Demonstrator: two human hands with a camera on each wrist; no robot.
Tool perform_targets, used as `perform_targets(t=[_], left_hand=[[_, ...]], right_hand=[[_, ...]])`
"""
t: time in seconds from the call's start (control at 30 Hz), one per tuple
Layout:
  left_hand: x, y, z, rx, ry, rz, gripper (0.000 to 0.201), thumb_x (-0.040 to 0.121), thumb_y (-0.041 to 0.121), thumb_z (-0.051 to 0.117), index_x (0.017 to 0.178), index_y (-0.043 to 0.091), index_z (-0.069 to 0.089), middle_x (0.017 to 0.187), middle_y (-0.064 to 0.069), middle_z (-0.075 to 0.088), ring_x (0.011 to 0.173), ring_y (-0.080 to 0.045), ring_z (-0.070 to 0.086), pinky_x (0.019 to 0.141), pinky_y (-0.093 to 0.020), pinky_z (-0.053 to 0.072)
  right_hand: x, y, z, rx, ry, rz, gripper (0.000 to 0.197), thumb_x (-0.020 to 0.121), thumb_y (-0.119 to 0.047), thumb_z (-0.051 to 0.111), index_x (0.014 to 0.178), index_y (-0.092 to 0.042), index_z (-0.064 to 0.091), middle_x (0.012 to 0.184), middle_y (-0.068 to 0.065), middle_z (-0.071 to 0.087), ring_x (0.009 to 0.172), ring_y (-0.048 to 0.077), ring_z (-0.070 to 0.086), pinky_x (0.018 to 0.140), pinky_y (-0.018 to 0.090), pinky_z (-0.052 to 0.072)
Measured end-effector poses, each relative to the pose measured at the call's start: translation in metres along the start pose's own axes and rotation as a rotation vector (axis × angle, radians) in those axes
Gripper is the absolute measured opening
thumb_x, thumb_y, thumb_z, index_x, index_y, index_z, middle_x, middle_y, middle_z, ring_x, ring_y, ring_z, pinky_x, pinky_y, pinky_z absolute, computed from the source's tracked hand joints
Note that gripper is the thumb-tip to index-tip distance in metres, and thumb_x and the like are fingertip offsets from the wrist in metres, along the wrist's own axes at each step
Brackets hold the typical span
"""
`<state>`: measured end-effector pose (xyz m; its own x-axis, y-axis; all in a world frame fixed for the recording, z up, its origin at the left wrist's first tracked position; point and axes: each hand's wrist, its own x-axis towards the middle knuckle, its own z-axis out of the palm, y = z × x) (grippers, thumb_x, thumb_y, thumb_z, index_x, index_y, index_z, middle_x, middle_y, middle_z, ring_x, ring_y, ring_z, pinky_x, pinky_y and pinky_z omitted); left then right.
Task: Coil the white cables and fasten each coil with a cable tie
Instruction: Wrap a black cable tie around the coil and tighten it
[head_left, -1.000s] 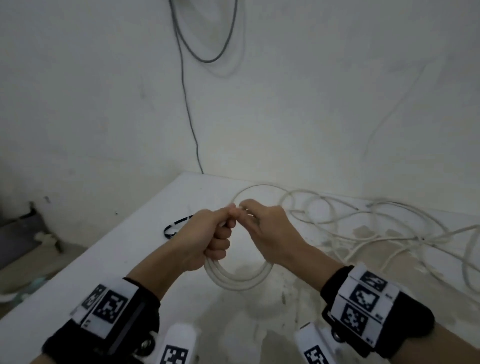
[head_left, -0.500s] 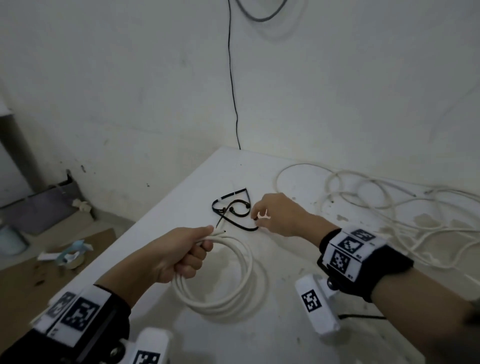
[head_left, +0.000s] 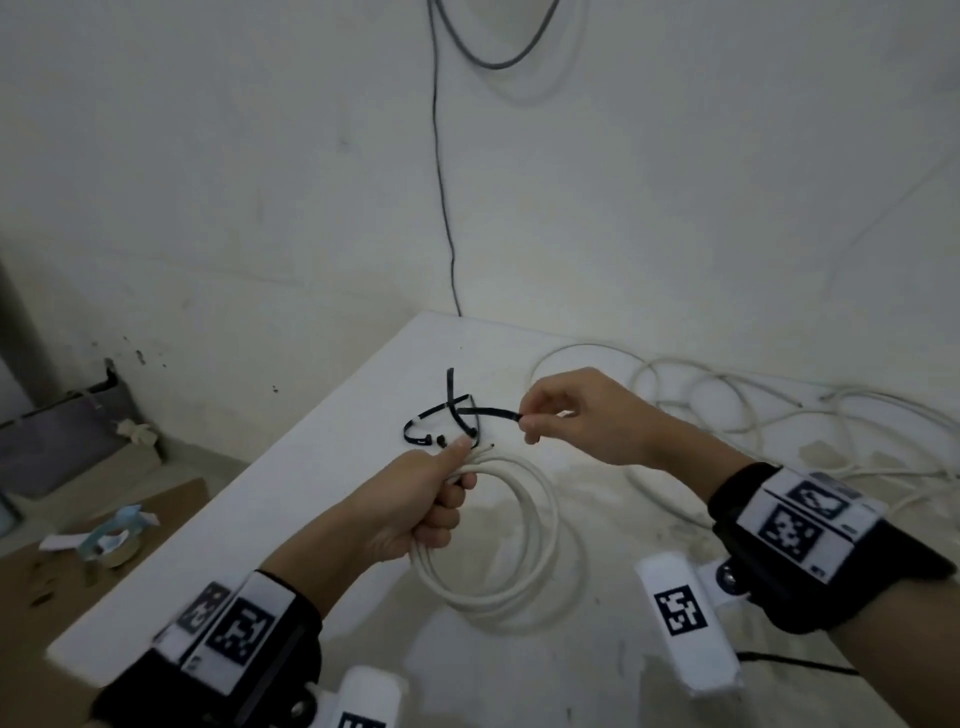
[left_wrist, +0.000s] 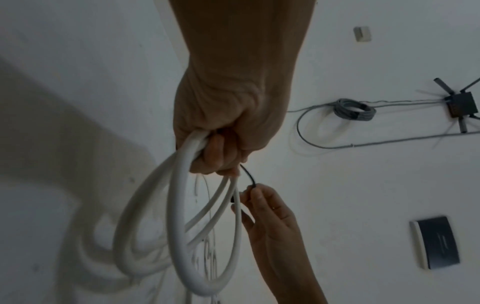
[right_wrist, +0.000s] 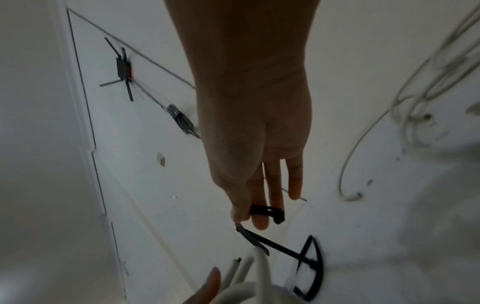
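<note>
Head view first: the left hand (head_left: 415, 506) has its grip closed round the top of a round coil of thick white cable (head_left: 524, 545), thumb laid along the strands, the two cut ends poking out just past the thumb tip. The coil hangs from the fist down onto the white desk (head_left: 291, 499). The right hand (head_left: 582, 415) pinches one end of a thin black plastic cable tie (head_left: 488, 411) between thumb and forefinger, lifted off the desk; half a second ago that hand was low at the pile of ties with nothing raised. More black ties (head_left: 431, 423) lie crossed on the desk just beyond the left thumb. A loose tangle of white cable (head_left: 727, 410) sprawls along the desk to the right, well apart from the coil. A thin dark wire (head_left: 441, 171) runs down the wall to the desk's far edge.

Left wrist view: the left hand (left_wrist: 226, 127) clamps several white loops of the coil (left_wrist: 179, 226), which hang below the fist. The right hand (left_wrist: 270, 214) comes in from below, fingertips closed on the black tie (left_wrist: 248, 174), which reaches up to the left fingers.

Right wrist view: the right hand (right_wrist: 259, 164) holds the tie (right_wrist: 262, 211) between thumb and forefinger, the other fingers straight. The spare ties (right_wrist: 311, 265) rest on the desk beyond, and the coil's ends (right_wrist: 241, 267) show at the bottom beside the left thumb (right_wrist: 210, 283).
</note>
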<state>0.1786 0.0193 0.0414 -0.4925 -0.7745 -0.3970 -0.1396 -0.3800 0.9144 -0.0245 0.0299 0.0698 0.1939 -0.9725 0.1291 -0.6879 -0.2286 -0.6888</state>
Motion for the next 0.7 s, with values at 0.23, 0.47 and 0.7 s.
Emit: perform_targets(t=[0.23,0.47,0.7], left_hand=[[0.024,0.005,0.081,-0.015,0.015,0.198,0.043,0.099,0.042,0.037,0.074,0.009,0.049,0.044,0.008,0.028,0.035,-0.006,0.021,0.035,-0.018,0.023],[0.028,0.009,0.148,0.041,-0.057,0.35,0.047,0.098,0.044,0.036,0.067,0.012,0.051,0.047,0.007,0.023,0.039,-0.007,0.018,0.037,-0.018,0.021],[0.029,0.007,0.177,-0.03,-0.093,0.425,0.055,0.099,0.034,0.041,0.048,0.023,0.057,0.049,0.008,0.021,0.04,-0.006,0.016,0.04,-0.02,0.016]], right_hand=[[-0.062,0.0,-0.034,0.215,0.195,0.019,0.01,0.089,-0.01,0.062,0.086,-0.01,0.071,0.066,0.003,0.068,0.058,0.002,0.057,0.053,0.01,0.041],[-0.107,0.026,-0.052,0.121,0.354,0.095,0.011,0.082,-0.017,0.071,0.091,-0.017,0.078,0.068,0.003,0.073,0.062,0.008,0.064,0.055,0.014,0.046],[-0.134,0.027,-0.064,0.074,0.417,0.05,0.027,0.07,-0.005,0.08,0.096,-0.008,0.075,0.074,0.001,0.073,0.048,-0.008,0.052,0.055,0.005,0.038]])
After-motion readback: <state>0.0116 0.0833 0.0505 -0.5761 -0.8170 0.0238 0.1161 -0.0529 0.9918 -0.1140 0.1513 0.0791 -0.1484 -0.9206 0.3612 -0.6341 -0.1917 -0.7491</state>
